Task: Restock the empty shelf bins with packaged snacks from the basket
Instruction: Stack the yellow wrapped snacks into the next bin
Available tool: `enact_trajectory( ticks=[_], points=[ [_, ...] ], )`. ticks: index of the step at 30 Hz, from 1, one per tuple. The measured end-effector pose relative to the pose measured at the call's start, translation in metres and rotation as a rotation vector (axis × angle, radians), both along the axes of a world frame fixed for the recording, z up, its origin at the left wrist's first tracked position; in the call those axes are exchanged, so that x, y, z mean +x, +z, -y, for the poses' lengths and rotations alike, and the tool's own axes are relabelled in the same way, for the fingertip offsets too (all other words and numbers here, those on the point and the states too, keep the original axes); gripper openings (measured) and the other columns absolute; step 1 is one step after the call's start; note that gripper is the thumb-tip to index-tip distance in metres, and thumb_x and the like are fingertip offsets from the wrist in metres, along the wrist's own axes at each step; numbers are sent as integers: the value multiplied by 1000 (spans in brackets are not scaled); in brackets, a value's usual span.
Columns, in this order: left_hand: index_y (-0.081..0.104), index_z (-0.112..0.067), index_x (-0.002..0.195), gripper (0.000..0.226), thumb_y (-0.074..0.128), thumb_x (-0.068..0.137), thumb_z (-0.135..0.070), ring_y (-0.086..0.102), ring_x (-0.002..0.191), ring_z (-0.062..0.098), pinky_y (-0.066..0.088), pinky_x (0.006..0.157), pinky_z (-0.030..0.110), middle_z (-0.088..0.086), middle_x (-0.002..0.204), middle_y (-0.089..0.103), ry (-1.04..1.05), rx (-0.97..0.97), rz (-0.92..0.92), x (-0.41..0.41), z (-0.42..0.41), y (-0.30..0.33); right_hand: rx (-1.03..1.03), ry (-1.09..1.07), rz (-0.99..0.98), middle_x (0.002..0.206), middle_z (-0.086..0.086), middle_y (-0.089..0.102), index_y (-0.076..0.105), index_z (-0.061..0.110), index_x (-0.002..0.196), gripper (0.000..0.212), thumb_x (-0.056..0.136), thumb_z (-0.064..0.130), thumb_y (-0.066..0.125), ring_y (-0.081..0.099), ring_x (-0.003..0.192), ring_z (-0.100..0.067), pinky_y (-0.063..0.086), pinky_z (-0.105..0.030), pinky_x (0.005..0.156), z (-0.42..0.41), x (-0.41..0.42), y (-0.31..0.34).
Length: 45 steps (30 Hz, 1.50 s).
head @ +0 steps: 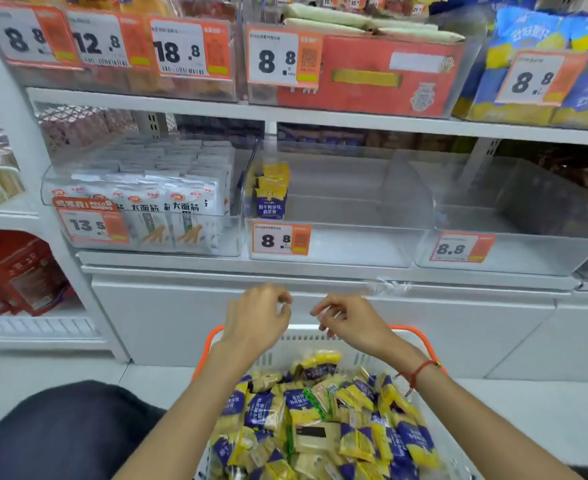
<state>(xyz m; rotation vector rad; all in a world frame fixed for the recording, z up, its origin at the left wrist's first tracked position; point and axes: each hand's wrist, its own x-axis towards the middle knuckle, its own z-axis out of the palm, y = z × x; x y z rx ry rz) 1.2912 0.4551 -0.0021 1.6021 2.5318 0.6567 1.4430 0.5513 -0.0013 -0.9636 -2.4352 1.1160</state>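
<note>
Both hands are held up over the basket (pixel 420 336) with nothing in them: the left hand (pixel 256 320) and right hand (pixel 349 320) are near each other, fingers loosely curled. The basket is packed with yellow-and-blue snack packs (pixel 320 420). Up on the shelf, 1 clear bin (pixel 337 244) has only a few packs stood at its left side (pixel 272 192), and the bin on the right (pixel 528 251) is seen bare.

shelving (pixel 320 116): white metal, tiered | floor (pixel 545 410): pale, smooth | base cabinet (pixel 424 327): white | light: even

Basket (pixel 420 341) — near end cut off below
</note>
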Motion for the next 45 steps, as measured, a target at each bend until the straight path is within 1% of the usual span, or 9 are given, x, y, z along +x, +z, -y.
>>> enact_trajectory(
  ticks=[8,15,19,22,28,33,38,41,45],
  points=[
    [64,-29,114,26,50,94,-22,58,113,16,47,89,29,-10,124,62,-71,-417,297,25,34,-114,-127,31,352,105,-3,68,70,16,101,22,89,11,52,61,87,-16,50,-28,77,24,29,-129],
    [56,-26,128,34,46,97,-17,54,118,22,48,92,34,-1,136,53,-161,-783,368,27,65,-203,-94,383,626,134,-1,53,49,24,133,49,87,11,58,50,121,-22,46,-37,95,61,45,-188],
    [39,-28,139,55,57,90,-14,43,125,25,44,97,41,-3,140,37,-262,-835,384,26,75,-219,-70,432,618,123,-8,61,54,24,131,52,82,10,57,56,111,-30,48,-37,87,83,41,-209],
    [43,-34,136,59,64,84,-18,42,122,19,44,94,34,-7,134,43,-285,-703,331,21,83,-228,-150,376,571,122,-8,61,57,20,129,50,81,7,59,55,111,-27,48,-35,88,85,39,-212],
    [46,-22,138,55,67,88,-21,54,119,16,45,99,31,-1,130,57,-156,-593,694,4,76,-226,-340,334,556,128,-2,54,52,28,133,59,79,20,74,51,114,-22,46,-39,98,72,42,-213],
    [32,-6,143,62,63,91,-18,53,121,26,45,100,41,11,134,54,296,-314,1017,0,67,-216,50,545,566,131,-2,46,44,36,139,58,86,31,66,47,116,-21,45,-35,87,80,38,-209],
    [45,-18,135,43,57,95,-26,55,90,17,43,69,25,2,98,60,430,-141,1338,-1,55,-186,-11,477,430,129,4,53,65,29,118,28,95,37,53,51,115,-16,46,-40,93,90,36,-206],
    [55,-21,117,21,55,96,-25,53,89,16,42,78,28,0,100,58,419,-22,1423,-2,48,-166,19,544,492,137,3,50,62,27,122,29,94,26,55,50,121,-20,46,-37,96,80,35,-194],
    [57,-24,109,13,52,97,-24,58,101,19,44,83,29,2,113,62,406,50,1415,1,44,-146,25,668,577,147,7,42,40,39,140,64,89,2,49,44,130,-22,46,-41,98,84,33,-194]
  ],
)
